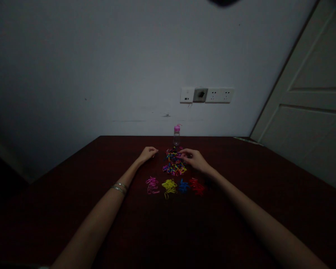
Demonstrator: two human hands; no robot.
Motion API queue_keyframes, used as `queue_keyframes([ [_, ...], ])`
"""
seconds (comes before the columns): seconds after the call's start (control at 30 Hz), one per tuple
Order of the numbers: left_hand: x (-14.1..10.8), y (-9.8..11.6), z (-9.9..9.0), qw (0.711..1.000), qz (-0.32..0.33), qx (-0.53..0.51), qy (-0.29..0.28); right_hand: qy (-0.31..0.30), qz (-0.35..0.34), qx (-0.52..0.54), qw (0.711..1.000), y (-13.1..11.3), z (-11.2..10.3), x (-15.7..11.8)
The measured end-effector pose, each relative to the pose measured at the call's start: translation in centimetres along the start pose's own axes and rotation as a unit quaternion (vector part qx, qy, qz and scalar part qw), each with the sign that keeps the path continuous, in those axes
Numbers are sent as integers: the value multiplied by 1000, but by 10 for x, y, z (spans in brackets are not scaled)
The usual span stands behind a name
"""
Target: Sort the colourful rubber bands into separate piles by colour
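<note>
A mixed heap of small colourful clips [174, 164] lies in the middle of the dark table. My right hand [192, 158] reaches in from the right, thumb and fingers pinched together at the heap's right edge; what lies between them is too small to name. Left of the heap, my left hand [149, 153] rests on the table with its fingers curled closed, apart from the clips. Nearer to me lie four separate groups in a row: pink clips [152, 183], yellow clips [169, 186], blue clips [183, 185] and red clips [197, 186].
Behind the heap stands a clear bottle [176, 139] with a pink lid. The dark red table [123, 149] meets a grey wall bearing sockets [212, 95]. A thin strip [248, 141] lies at the table's back right edge, near a white door [310, 101].
</note>
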State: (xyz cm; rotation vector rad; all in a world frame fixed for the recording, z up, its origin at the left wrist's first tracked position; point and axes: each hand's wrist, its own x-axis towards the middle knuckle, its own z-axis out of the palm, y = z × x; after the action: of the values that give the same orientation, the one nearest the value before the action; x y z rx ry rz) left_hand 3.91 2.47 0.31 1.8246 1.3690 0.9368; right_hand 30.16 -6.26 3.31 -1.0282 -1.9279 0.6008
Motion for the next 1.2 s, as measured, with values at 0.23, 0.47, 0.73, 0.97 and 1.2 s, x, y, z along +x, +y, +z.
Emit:
queue_keyframes([
  [0.23,-2,3,-1,1000,15,-7,-10,-185,-97,-12,978,-61,57,-22],
  [0.47,-4,10,0,1000,4,2,-14,-228,-123,-32,965,-71,63,-27],
  [0.73,-2,18,6,997,29,38,-67,-48,-28,0,998,-28,5,-1],
  [0.97,-7,42,4,966,50,109,-228,104,70,-26,992,50,-51,-2],
  [1.2,-10,52,9,956,67,195,-209,140,127,-78,979,99,-73,-15],
])
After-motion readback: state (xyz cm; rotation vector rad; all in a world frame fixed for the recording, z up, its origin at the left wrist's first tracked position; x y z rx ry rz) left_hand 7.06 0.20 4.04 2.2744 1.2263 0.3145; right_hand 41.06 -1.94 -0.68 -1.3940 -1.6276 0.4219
